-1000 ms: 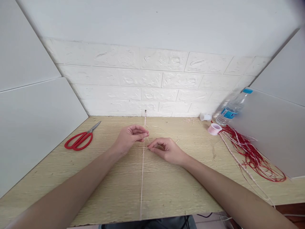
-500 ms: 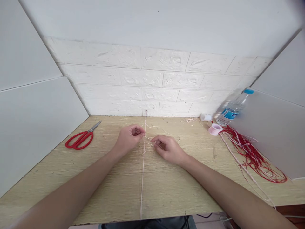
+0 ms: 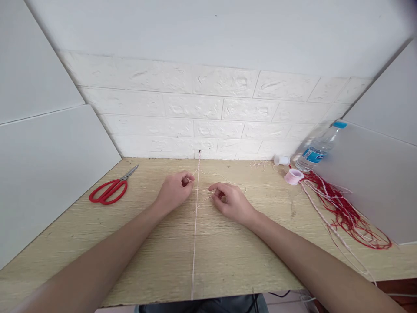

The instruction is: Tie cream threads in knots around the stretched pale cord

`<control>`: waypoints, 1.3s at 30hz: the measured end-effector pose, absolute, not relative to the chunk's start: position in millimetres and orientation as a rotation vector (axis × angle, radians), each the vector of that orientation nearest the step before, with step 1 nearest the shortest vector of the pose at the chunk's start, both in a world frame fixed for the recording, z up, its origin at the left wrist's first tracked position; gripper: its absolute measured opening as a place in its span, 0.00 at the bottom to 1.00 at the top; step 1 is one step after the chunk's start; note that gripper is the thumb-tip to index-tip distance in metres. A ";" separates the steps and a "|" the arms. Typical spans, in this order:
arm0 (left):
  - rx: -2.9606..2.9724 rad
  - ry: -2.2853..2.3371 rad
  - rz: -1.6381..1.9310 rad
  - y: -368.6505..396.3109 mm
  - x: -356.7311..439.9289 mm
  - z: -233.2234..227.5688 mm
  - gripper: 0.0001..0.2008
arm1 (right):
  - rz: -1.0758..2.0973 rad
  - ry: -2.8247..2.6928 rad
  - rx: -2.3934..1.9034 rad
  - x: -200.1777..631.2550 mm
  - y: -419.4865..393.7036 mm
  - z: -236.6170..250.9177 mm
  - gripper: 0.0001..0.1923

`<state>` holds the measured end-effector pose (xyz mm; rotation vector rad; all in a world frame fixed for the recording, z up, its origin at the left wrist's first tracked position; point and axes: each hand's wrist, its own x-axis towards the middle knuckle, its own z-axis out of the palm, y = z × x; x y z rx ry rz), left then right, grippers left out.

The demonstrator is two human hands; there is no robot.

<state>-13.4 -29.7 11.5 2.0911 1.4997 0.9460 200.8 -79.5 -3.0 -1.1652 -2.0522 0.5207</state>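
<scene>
My left hand (image 3: pixel 174 190) and right hand (image 3: pixel 230 201) sit low over the counter (image 3: pixel 228 256), either side of a thin pink string (image 3: pixel 194 243) stretched from a pin at the wall to the counter's near edge. Each grip is pinched narrow on a loose pale strand (image 3: pixel 203 190) crossing that string between my fingertips. Red scissors (image 3: pixel 110 190) lie well to the left. To the right are a pink spool (image 3: pixel 293 176), a water bottle (image 3: pixel 317 148) and a tangle of red thread (image 3: pixel 348 215).

Place: small craft workstation.
Evidence: wooden table (image 3: pixel 146 261); white partitions; scissors (image 3: pixel 110 189) at 10 o'clock; red cords (image 3: pixel 345 213) at 2 o'clock.
</scene>
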 end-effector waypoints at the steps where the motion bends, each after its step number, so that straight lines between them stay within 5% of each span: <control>1: 2.111 1.503 0.917 -29.6 -13.6 11.4 0.08 | 0.520 -2.052 -1.161 200.8 -79.5 -3.7 0.12; 32: 2.261 1.254 0.492 -27.1 -13.9 9.4 0.09 | 0.564 -2.071 -1.136 200.2 -77.0 -10.7 0.11; 39: 1.887 1.249 0.621 -22.4 -18.0 5.8 0.11 | 0.576 -2.083 -1.134 200.5 -78.3 -6.4 0.11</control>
